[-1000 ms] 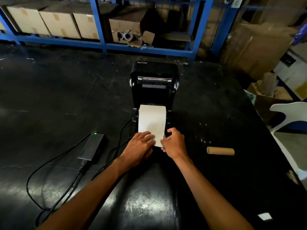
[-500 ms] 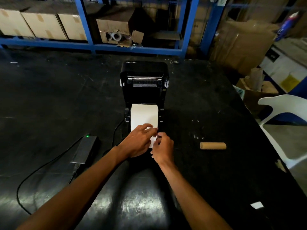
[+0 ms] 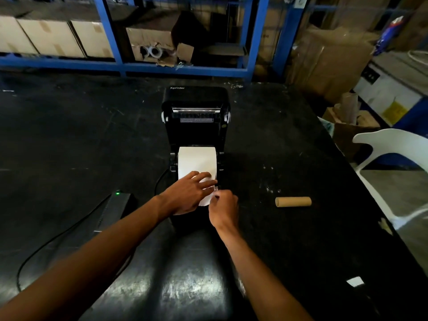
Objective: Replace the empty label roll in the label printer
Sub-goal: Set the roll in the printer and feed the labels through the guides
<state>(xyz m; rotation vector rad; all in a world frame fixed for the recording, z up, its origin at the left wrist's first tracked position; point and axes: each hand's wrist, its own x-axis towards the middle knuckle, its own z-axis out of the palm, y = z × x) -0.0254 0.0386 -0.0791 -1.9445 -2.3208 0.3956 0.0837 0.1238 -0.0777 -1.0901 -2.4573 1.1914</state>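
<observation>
**benchrat:** Black glossy tabletop (image 3: 301, 262) nearest the camera, both bare forearms reaching over it. The left hand (image 3: 187, 195) lies flat with straight fingers spread across the pulled-out paper, I'd guess to pin the strip down so it doesn't curl back. The right hand (image 3: 223, 210) sits just beside it at the paper's right edge, fingers curled in; it looks like it's pinching either that edge or a small guide tab there, but I can't tell which.

**rollswap_99:** So where's the actual new roll?

**benchrat:** The white label roll (image 3: 196, 159) is already seated in the open bay of the label printer (image 3: 195, 126), its tail drawn toward the near side under the hands. Lid's tipped up and back, print head bar showing, "Xprinter" on top. My read: loading's basically done, they're lining up the feed before closing.

**rollswap_99:** And the dead one?

**benchrat:** The brown cardboard core (image 3: 293, 201) lies on its side well off to the right, apart from everything, probably parked there just to get it out of the way. Left of the printer there's the power brick (image 3: 115, 209) with a green light, cables trailing near-left.

**rollswap_99:** Background?

**benchrat:** White plastic chair (image 3: 391, 144) at the right edge, then blue shelving (image 3: 185, 70) at the far side with cardboard boxes (image 3: 53, 35).
</observation>
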